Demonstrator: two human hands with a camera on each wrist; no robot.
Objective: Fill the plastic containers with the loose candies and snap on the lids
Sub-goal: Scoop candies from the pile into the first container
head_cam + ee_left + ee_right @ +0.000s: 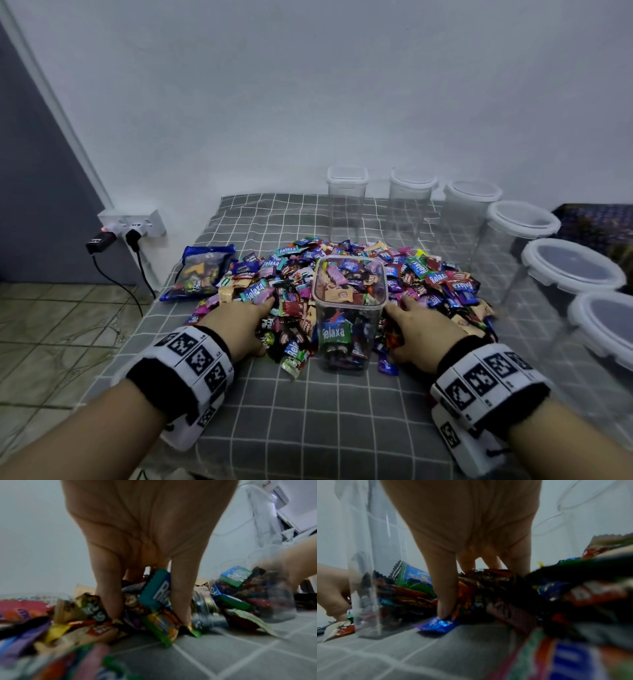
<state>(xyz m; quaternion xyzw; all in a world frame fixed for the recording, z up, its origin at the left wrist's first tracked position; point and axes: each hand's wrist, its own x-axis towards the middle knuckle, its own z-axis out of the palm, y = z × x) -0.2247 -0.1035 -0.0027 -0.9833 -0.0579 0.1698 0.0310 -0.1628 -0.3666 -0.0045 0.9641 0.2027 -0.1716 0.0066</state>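
Observation:
A clear square container (349, 308) stands open, with no lid, in the middle of the candy pile (442, 281), and wrapped candies fill it close to the rim. My left hand (245, 322) lies palm down on the pile just left of it. Its thumb and fingers (109, 599) are dug in around a teal candy (154, 591) and others. My right hand (423, 325) does the same on the right side. Its thumb (445, 591) reaches down to a blue candy (436, 625) beside the container wall (366, 585).
Several empty clear containers with white lids (517, 219) line the back and right of the grey checked cloth (308, 421). A blue candy bag (202, 270) lies left of the pile. A wall socket (132, 224) with plugs hangs past the table's left edge.

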